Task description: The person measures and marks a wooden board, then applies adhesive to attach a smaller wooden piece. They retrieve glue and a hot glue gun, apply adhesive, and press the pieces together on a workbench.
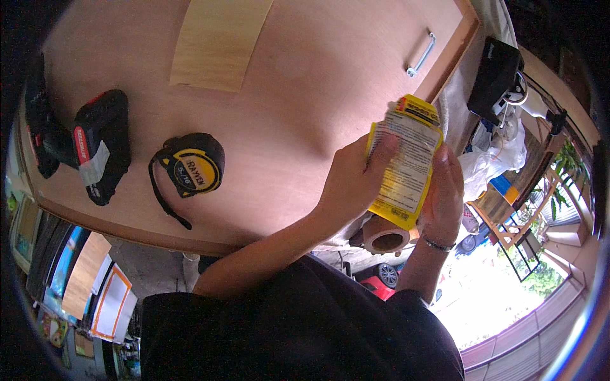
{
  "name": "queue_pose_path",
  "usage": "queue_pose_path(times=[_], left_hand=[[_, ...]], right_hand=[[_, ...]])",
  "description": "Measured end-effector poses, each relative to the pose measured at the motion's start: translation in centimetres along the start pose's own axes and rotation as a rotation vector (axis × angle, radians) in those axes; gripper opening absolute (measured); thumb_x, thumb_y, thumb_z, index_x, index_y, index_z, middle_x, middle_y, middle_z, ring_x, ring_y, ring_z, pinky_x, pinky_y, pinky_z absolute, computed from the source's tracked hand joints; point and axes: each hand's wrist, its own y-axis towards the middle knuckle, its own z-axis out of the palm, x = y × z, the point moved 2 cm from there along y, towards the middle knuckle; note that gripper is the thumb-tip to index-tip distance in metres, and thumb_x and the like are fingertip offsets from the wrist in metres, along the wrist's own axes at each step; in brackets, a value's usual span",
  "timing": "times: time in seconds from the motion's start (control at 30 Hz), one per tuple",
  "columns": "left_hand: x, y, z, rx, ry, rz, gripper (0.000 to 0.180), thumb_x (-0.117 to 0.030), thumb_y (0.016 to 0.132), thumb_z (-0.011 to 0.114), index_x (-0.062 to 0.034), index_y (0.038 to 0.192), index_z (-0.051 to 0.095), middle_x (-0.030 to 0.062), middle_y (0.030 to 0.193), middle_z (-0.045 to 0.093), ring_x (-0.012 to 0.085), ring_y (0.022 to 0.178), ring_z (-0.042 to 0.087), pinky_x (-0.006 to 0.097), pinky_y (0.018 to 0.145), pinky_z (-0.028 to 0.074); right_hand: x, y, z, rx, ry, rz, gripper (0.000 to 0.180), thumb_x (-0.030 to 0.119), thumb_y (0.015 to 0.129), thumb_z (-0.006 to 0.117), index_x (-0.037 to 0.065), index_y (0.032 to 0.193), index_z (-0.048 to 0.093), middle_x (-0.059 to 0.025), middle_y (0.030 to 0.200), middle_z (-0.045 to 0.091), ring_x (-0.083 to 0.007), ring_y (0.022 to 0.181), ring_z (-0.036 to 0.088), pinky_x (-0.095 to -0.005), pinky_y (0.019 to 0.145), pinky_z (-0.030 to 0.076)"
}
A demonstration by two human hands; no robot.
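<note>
Both hands hold a yellow package [406, 168] with a white panel of small print, tilted over the table's right front edge. My left hand [356, 171] grips its left side with the thumb across the printed face. My right hand [443, 193] closes round its right side, a bracelet on the wrist. What the package contains does not show. Just below it is a roll with a brown cardboard core [389, 240], partly hidden by the package and my arms. Left of my left hand, a black and yellow tape measure [194, 165] lies with its strap loose.
A wooden tabletop [286, 89] with a raised rim bears a thin wood strip [219, 44], a metal pull handle [420, 56] and a black cordless tool with red markings [101, 146]. Beyond the right edge are a black box [495, 79] and white plastic bags [486, 168].
</note>
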Motion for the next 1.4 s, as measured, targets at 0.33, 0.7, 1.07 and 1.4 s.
queue_pose_path(times=[0.33,0.7,1.07,1.4], left_hand=[[-1.6,-7.2,-6.2,0.068,0.501,0.191,0.029,-0.025,0.102,0.058,0.0004,0.115,0.061,0.0195,0.104,0.072,0.0277,0.096,0.073,0.034,0.079,0.060],[1.6,-10.5,-14.0,-0.102,0.618,0.497,0.013,-0.011,0.095,0.066,-0.0039,0.105,0.067,0.0100,0.087,0.071,0.0156,0.062,0.065,0.027,0.055,0.051],[2.1,-10.7,-14.8,-0.059,0.625,0.584,0.016,-0.011,0.094,0.068,-0.0039,0.108,0.067,0.0082,0.082,0.069,0.0151,0.058,0.062,0.026,0.052,0.049],[1.7,-10.4,-14.7,-0.039,0.683,0.645,0.018,-0.011,0.093,0.069,-0.0037,0.109,0.065,0.0087,0.081,0.068,0.0159,0.058,0.063,0.027,0.051,0.049]], right_hand=[[5.3,-1.1,0.2,-0.086,-0.992,-0.257,0.028,0.021,0.102,0.059,-0.004,0.113,0.064,-0.0147,0.093,0.071,-0.0179,0.082,0.067,-0.0326,0.073,0.053],[4.0,1.5,3.6,-0.153,-1.477,-0.408,0.028,0.029,0.105,0.052,0.002,0.103,0.060,-0.0220,0.074,0.067,-0.0379,0.066,0.070,-0.0449,0.054,0.051],[3.9,1.7,4.5,-0.175,-1.554,-0.365,0.022,0.022,0.102,0.053,0.003,0.107,0.061,-0.0251,0.077,0.068,-0.0400,0.069,0.070,-0.0489,0.058,0.053],[3.9,2.3,4.5,-0.109,-1.669,-0.361,0.022,0.021,0.102,0.053,0.002,0.108,0.062,-0.0248,0.079,0.068,-0.0385,0.070,0.071,-0.0478,0.058,0.053]])
